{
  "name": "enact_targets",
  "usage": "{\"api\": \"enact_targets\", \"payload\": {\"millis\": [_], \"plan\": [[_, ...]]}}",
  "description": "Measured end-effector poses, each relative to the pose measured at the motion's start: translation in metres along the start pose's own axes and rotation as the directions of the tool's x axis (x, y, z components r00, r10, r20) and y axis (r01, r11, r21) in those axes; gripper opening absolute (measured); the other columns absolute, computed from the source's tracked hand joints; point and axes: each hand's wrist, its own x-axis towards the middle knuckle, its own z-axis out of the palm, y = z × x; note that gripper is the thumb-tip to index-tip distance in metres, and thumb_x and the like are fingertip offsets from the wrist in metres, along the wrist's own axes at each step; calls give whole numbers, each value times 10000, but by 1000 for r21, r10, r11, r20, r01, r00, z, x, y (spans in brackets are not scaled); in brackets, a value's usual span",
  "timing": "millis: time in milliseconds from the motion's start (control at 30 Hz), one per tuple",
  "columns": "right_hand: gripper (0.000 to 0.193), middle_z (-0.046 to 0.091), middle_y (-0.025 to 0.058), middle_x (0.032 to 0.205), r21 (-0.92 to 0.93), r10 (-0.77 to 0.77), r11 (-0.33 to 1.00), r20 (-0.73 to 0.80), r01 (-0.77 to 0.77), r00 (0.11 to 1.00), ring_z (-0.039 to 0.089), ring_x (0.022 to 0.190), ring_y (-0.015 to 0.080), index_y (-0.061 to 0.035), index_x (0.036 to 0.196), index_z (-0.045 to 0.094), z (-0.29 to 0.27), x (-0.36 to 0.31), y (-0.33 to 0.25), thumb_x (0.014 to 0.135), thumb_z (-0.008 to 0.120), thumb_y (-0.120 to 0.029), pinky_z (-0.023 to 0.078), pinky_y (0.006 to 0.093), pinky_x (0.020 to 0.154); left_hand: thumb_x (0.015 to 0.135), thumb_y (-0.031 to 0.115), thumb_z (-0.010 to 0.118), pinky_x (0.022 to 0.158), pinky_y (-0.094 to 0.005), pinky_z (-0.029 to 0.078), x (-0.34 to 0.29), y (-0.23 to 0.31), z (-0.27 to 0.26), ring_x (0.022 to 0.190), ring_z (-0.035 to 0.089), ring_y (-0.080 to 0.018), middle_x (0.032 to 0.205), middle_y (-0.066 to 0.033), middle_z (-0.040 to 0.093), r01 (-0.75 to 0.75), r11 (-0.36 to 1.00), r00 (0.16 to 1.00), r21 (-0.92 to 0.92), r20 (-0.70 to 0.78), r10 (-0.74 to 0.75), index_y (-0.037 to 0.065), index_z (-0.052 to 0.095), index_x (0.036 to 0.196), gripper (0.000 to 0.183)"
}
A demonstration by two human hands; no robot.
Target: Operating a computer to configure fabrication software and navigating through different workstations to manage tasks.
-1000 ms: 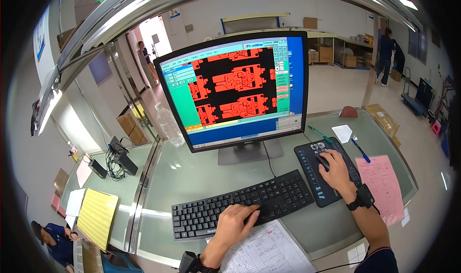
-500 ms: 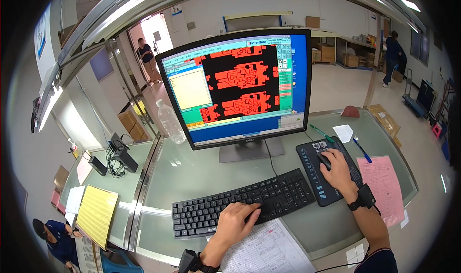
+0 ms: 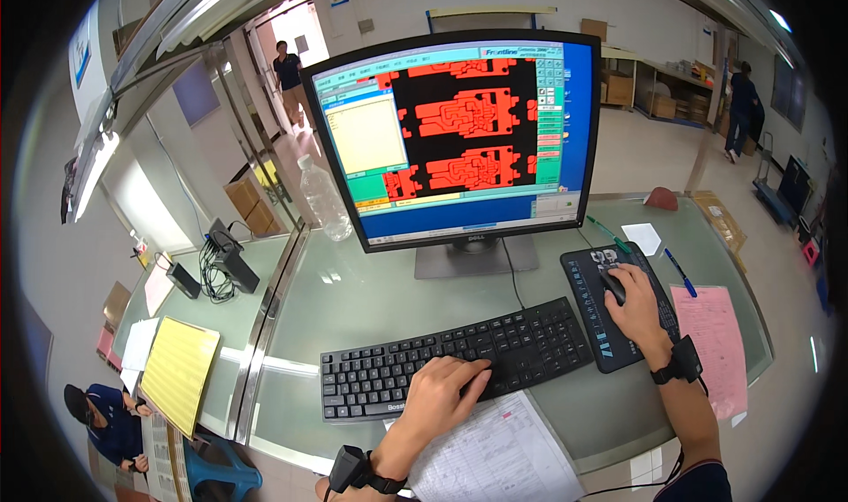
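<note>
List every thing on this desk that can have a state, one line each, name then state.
monitor: on, red shapes on black.
keyboard: flat, left hand resting on its keys.
mouse: on the mouse pad, under the right hand.
plastic bottle: upright, cap on.
blue pen: lying flat.
pink sheet: lying flat.
printed form: flat at the desk edge.

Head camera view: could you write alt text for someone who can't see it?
A person sits at a glass desk, left hand on a black keyboard, right hand on a mouse, facing a monitor showing red shapes on black. Papers lie nearby.
</note>
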Motion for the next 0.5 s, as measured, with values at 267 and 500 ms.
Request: {"api": "enact_targets", "payload": {"millis": [267,500], "plan": [[389,619,194,1318,-7,-21,1000,4,21,1000,587,1234,415,-20,1234,658,2,2,0,858,732,-89,484,465,1072,919,133,768,704,-363,548,0,-1,-2,722,684,-248,773,-79,723,-22,1000,1000,-2,-9,22,30,802,1028,154],[383,621,198,1307,-18,-27,999,9,27,1000,594,1215,415,-14,1229,654,3,2,0,857,725,-79,482,465,1068,913,128,774,701,-358,548,0,-5,-2,717,683,-237,758,-66,718,-45,999,998,24,-30,46,41,805,1015,138]]}}
